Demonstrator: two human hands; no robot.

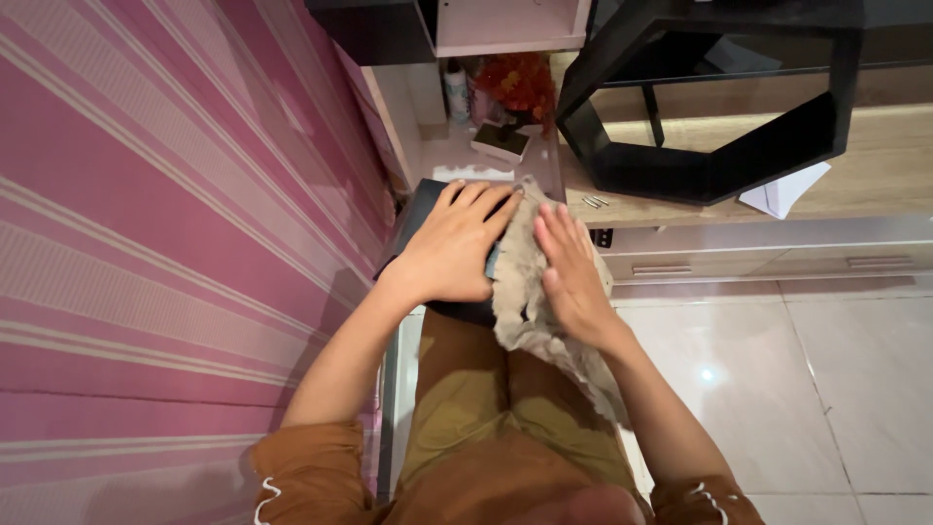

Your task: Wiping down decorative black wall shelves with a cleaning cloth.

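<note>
My left hand [455, 245] lies flat, fingers spread, on a dark flat object [425, 206] that rests against a pink striped wall. My right hand [570, 275] presses a crumpled grey-beige cloth [523, 297] down against the same dark object, fingers together and extended. The cloth hangs down past my wrist toward my lap. Both arms wear brown sleeves with white trim. Most of the dark object is hidden under my hands and the cloth.
A black hexagonal frame [714, 160] stands on a wooden low cabinet [875, 180] with drawers. White paper [782, 192] lies there. A bottle [456, 89], orange flowers [518, 83] and a small box [501, 142] sit behind. White floor tiles [826, 389] lie at right.
</note>
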